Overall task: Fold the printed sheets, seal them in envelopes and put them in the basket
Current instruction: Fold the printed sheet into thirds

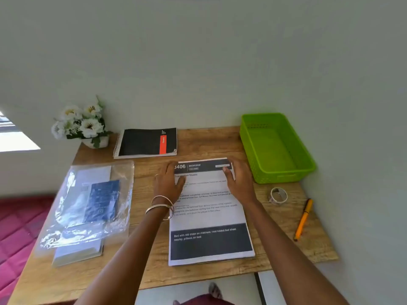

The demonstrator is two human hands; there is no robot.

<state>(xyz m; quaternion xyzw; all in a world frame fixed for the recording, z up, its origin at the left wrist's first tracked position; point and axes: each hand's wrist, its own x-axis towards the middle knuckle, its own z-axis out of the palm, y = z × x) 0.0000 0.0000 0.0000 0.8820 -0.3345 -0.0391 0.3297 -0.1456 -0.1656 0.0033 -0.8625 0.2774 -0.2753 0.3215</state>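
Bright, even daylight. Overexposed white patch at 9 o'clock, likely a window (15, 137). Strong glare on the clear plastic sleeve (88, 203) at 8 o'clock. Shadows soft and faint. Mild overall softness; small print on the printed sheet (209, 216) is smeared. Wide-angle bending towards the edges.

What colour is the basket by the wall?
Bright green, seen in the head view: the basket has perforated plastic sides.

printed sheet (209, 208) header "406 BEDROOM" (first digit hidden), footer "pillows on bed"
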